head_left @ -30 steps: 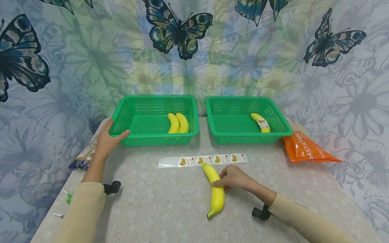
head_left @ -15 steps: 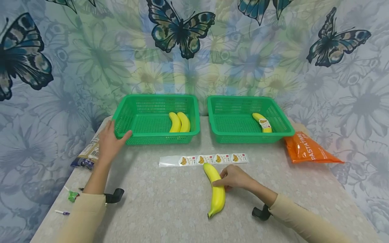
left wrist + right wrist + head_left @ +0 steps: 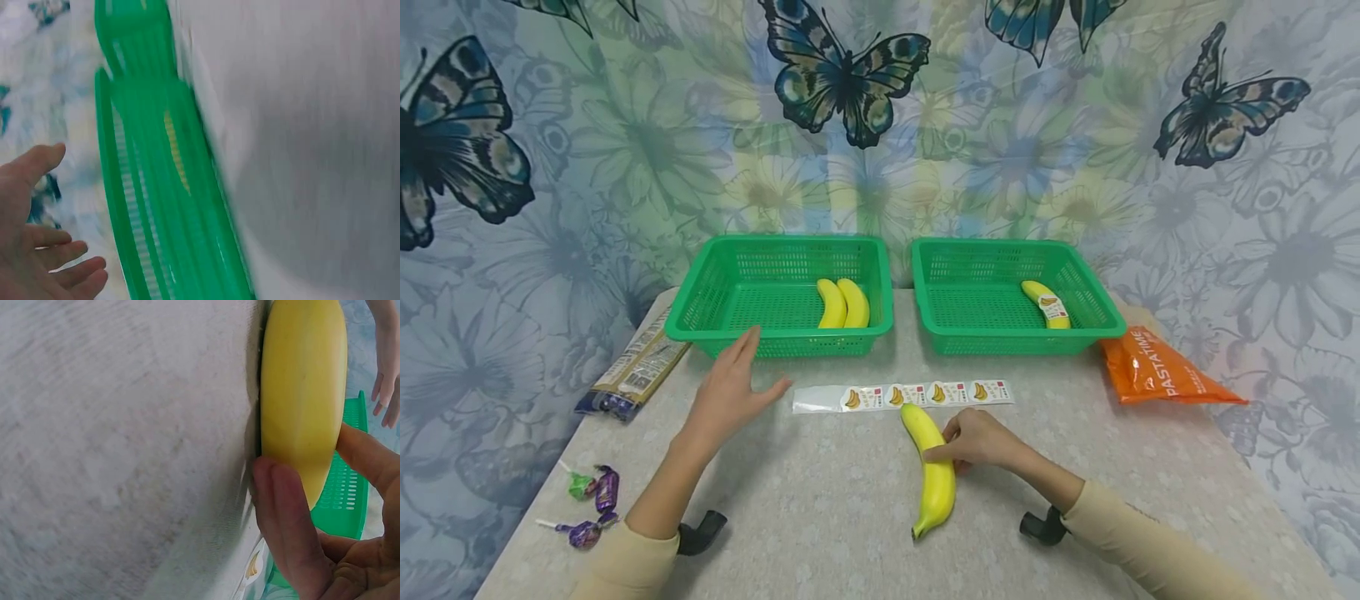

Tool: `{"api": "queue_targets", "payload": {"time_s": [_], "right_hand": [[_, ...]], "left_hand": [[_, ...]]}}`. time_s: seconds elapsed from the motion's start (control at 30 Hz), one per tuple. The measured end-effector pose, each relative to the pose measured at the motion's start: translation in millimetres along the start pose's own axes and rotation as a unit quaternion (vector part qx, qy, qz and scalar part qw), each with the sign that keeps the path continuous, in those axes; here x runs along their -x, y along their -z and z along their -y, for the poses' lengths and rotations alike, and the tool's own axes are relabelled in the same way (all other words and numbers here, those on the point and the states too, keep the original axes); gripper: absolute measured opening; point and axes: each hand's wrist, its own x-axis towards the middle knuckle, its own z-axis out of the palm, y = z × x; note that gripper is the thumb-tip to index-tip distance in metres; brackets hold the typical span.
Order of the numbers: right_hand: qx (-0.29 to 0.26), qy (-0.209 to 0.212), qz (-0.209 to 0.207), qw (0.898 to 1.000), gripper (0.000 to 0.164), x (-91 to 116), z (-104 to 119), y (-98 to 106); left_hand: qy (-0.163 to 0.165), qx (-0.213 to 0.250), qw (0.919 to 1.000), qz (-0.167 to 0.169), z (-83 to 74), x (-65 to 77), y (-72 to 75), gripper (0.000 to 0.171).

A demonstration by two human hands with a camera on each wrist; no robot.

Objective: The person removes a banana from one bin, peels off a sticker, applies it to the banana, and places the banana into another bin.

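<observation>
A yellow banana (image 3: 937, 496) lies on the table with its stem end toward me. My right hand (image 3: 979, 437) grips it from the right side, the thumb on one side and fingers on the other in the right wrist view. My left hand (image 3: 727, 400) hovers above the table in front of the left green basket (image 3: 820, 343), fingers spread and holding nothing. Just beyond the banana lies a strip of banana stickers (image 3: 904, 397), its left end bare. Two bananas (image 3: 842, 304) without visible stickers lie in the left basket. The right green basket (image 3: 992, 342) holds one stickered banana (image 3: 1047, 305).
An orange snack bag (image 3: 1161, 367) lies by the right basket. At the left, a gold and blue packet (image 3: 632, 367) leans near the left basket. Several wrapped lollipops and sweets (image 3: 597, 500) lie on the left table edge. A butterfly-print cloth (image 3: 850, 183) hangs behind.
My left hand has let go of the left basket's corner and moved right and toward me, uncovering the sweets and packet. The right hand and banana have stayed put.
</observation>
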Motion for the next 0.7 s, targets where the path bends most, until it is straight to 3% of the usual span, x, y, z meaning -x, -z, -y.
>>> {"api": "queue_targets", "payload": {"time_s": [0.2,0.33,0.53,0.7], "right_hand": [[0.003,-0.006,-0.006,1.000,0.032,0,2,2],[0.001,-0.016,-0.013,1.000,0.033,-2,2,3],[0.003,-0.022,-0.019,1.000,0.033,-4,3,3],[0.002,-0.026,-0.018,0.999,0.034,-5,3,2]], "left_hand": [[-0.044,0.010,0.9976,0.052,-32.9,12.7,-22.0,0.099],[-0.082,-0.008,0.9940,0.072,-46.5,18.4,-38.6,0.100],[-0.123,-0.021,0.9864,0.107,-51.4,21.4,-53.7,0.096],[-0.129,-0.002,0.9806,0.148,-44.9,18.2,-62.0,0.092]]}}
